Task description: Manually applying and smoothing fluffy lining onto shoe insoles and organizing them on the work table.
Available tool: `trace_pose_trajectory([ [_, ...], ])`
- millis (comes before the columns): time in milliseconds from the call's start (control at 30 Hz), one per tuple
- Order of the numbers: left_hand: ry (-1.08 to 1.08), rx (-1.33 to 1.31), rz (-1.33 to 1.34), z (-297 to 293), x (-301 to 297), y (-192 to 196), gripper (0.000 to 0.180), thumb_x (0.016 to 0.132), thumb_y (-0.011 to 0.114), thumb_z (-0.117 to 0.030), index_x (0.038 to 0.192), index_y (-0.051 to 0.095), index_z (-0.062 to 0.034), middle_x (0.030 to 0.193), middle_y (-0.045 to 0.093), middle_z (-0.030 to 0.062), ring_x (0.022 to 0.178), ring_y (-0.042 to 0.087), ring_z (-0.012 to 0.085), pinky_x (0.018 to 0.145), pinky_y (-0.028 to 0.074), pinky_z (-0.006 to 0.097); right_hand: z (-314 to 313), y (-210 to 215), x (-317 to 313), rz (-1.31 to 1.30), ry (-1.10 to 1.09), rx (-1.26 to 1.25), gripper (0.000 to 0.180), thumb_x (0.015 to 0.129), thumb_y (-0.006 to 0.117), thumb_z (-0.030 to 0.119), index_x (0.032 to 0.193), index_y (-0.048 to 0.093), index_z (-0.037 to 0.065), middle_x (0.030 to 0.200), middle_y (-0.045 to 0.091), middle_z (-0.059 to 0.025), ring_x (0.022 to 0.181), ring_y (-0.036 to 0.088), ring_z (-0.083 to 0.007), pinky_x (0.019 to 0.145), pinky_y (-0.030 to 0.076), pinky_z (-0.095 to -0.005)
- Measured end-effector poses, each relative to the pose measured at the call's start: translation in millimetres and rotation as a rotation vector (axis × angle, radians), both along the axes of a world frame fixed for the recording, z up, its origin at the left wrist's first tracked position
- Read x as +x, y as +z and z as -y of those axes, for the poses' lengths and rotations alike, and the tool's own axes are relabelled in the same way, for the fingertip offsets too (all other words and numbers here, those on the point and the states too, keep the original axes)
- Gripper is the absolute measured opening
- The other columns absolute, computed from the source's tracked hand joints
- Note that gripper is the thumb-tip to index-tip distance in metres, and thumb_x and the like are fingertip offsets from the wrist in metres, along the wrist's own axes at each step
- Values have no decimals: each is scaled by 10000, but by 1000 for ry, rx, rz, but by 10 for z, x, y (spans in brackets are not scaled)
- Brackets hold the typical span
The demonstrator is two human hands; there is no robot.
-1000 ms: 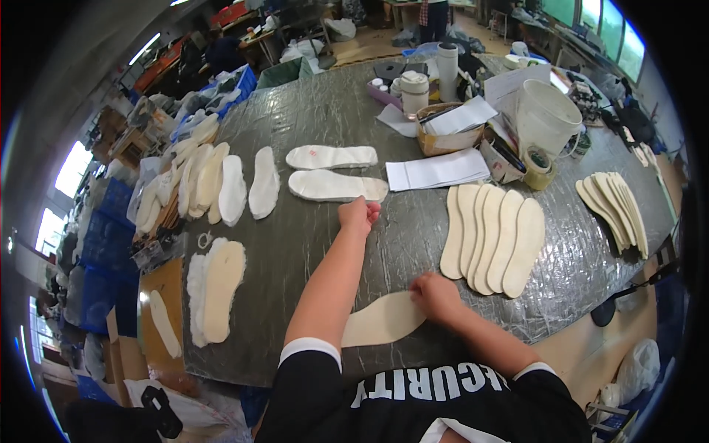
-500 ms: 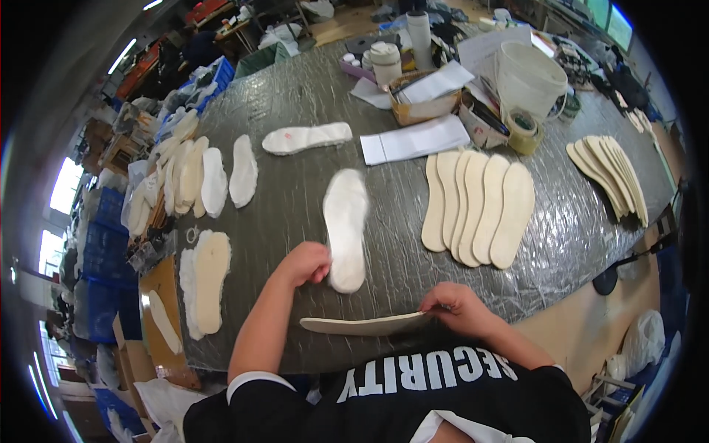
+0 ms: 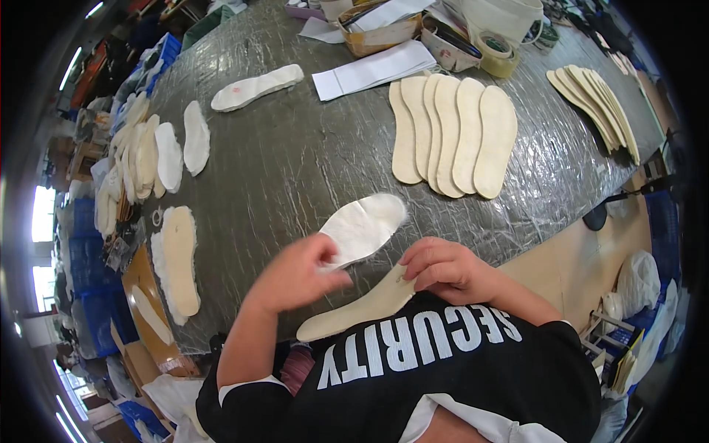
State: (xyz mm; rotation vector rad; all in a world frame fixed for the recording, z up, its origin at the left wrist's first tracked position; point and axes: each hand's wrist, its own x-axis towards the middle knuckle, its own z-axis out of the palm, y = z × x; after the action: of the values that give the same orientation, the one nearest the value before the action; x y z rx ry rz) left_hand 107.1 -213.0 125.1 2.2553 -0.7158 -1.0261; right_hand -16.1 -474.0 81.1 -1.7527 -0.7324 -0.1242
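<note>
A white fluffy insole [image 3: 363,227] slants over the table in front of me. My left hand [image 3: 299,272], smeared by motion, has its lower end between thumb and fingers, and that end is partly hidden. My right hand [image 3: 443,269] pinches one end of a cream insole [image 3: 362,306], which hangs tilted close to my shirt at the near table edge. To the right, several cream insoles [image 3: 452,136] lie overlapped in a fan.
Another stack of cream insoles [image 3: 597,107] lies far right. White insoles [image 3: 257,87] and a fluffy-and-cream pair [image 3: 179,262] lie leftward. At the back are papers [image 3: 374,70], a cardboard box [image 3: 382,33], tape rolls [image 3: 498,55] and a translucent bucket [image 3: 506,15].
The white insole has been taken up by my left hand, turned slantwise and brought nearer. My right hand has tilted the cream insole, showing more of its face. The view has shifted downward.
</note>
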Motion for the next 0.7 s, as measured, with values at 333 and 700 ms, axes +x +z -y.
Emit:
trace_pose_trajectory([
  [333, -71, -322, -429, -45, -463, -411, 739, 644, 838, -231, 1196, 391, -28, 1182, 451, 126, 1096, 462, 241, 974, 390, 342, -95, -44, 125, 161, -212, 189, 295, 665, 646, -107, 921, 612, 36, 991, 629, -104, 1036, 590, -326, 892, 478, -425],
  [700, 111, -36, 37, 248, -562, 30, 795, 607, 863, -256, 1179, 363, -24, 1194, 446, 209, 1089, 520, 364, 942, 427, 395, -61, -366, 282, 36, -366, 315, 229, 728, 643, -70, 923, 613, 46, 986, 624, -92, 1010, 581, -293, 852, 466, -394],
])
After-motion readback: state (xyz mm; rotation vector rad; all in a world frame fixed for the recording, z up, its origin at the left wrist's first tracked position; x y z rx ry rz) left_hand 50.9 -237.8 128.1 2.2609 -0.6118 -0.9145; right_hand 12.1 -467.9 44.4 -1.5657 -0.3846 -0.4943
